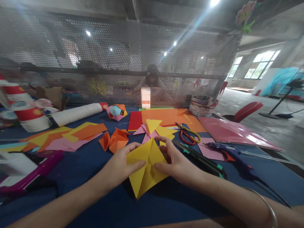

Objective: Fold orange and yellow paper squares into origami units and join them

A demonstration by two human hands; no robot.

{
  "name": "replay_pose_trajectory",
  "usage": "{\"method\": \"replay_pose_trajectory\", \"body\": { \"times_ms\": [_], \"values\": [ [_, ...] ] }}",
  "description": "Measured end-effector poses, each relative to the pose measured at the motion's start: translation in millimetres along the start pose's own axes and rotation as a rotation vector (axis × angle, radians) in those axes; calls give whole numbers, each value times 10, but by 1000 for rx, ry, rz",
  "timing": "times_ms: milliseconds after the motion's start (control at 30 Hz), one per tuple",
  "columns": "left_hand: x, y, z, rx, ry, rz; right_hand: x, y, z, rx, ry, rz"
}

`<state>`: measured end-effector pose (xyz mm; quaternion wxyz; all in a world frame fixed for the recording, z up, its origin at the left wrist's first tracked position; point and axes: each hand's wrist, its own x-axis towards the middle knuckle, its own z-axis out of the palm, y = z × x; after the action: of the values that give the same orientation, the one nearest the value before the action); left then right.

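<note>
The left hand [127,160] and the right hand [173,161] both grip a square sheet of creased yellow paper [148,171], one at each side, with the thumbs lying on its near face and the other fingers reaching around its far side or edges. The sheet is raised at a tilt over the near middle of the dark blue worktop [95,202], one corner pointing down toward the wearer and the opposite one pointing away; fold lines run across it and meet near its centre. Just beyond it lie folded pink and yellow paper pieces [152,126], and left of these sits a folded orange paper shape [117,141]. To the right of the pink and yellow pieces rest scissors with red and yellow handles [187,137], then a long black and green cutter [201,160], near the right hand, and a dark blue glue gun with an orange trigger [237,158], its tip over a pink paper square [211,150]. A glossy pink sheet pack [237,133] lies farther out. On the left are overlapping orange, yellow and pink sheets [71,136], a long row of nested white paper cups [80,114] lying on its side, and a purple and black tool [35,174], partly out of view.
</note>
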<state>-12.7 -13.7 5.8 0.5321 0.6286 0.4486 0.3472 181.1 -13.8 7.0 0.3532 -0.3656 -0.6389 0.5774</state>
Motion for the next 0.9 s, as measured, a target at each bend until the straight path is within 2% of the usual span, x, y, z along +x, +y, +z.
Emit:
{"method": "replay_pose_trajectory", "body": {
  "times_ms": [100,233,300,400,500,600,733,833,900],
  "values": [
    [1,4,-14,-13,3,-30,11,32,-31,-77,-17,-20],
    [2,0,-39,10,13,-48,-21,34,-67,-282,59,-142],
    [3,-9,-61,47,33,-41,-60,16,-80,-517,80,-273],
    [6,-19,-92,89,45,-34,-126,-16,-90,-991,52,-513],
    [11,-13,-103,75,19,-45,-168,-38,-113,-1233,22,-660],
    [12,0,-104,41,-6,-61,-174,-49,-167,-1355,-71,-718],
    [5,2,-116,-6,-34,-82,-150,-45,-260,-1410,-233,-635],
    [8,-22,-125,-50,-67,-106,-130,-39,-311,-1383,-269,-629],
    [15,-45,-128,-64,-89,-111,-121,-46,-328,-1357,-242,-684]
  ]
}}
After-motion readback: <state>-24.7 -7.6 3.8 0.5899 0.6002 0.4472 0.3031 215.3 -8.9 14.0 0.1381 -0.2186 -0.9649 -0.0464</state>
